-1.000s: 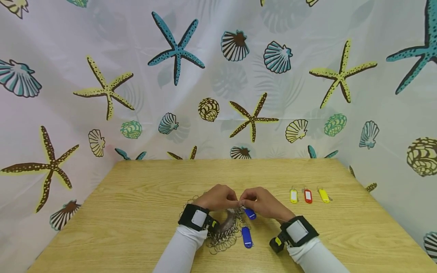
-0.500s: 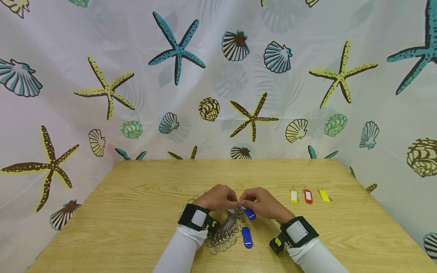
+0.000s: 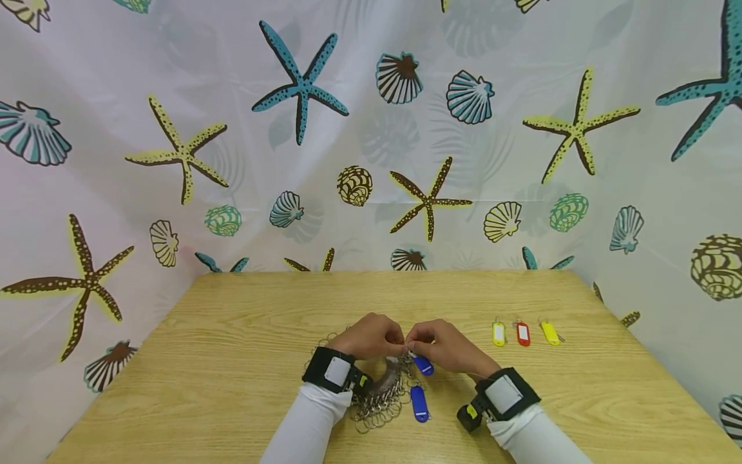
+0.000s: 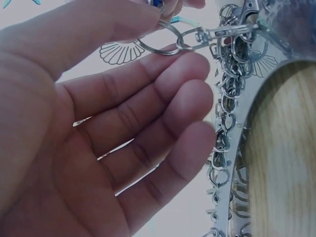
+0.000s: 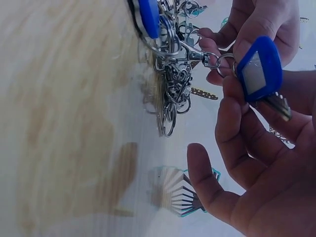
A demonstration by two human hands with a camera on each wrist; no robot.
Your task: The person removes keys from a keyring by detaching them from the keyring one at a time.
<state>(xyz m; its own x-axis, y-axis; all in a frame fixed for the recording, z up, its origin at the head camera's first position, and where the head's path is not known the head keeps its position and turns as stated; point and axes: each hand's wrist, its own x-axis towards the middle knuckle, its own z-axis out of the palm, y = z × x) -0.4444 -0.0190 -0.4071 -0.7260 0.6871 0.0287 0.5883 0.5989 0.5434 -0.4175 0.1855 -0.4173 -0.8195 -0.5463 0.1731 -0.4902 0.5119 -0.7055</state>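
Observation:
My left hand (image 3: 370, 336) pinches a metal split ring (image 4: 160, 45) between thumb and index finger; its other fingers stretch out loosely below. That ring hangs from a swivel clasp (image 4: 222, 32) on a round key holder (image 3: 379, 393) crowded with metal clasps and rings. Fingertip to fingertip with it, my right hand (image 3: 445, 345) pinches at the ring end of a blue key tag (image 5: 260, 71). A key (image 5: 277, 104) dangles beside that tag. Fingers partly hide where tag and ring meet. A second blue key tag (image 3: 419, 403) lies at the holder's right side.
Three more key tags lie in a row at the right: a yellow-green one (image 3: 498, 333), a red one (image 3: 523, 333) and a yellow one (image 3: 550, 332). The wooden table (image 3: 243, 322) reaches back to a patterned curtain (image 3: 359, 129).
The blue key tag under my right hand has dipped very slightly. Both hands otherwise stay in the same place.

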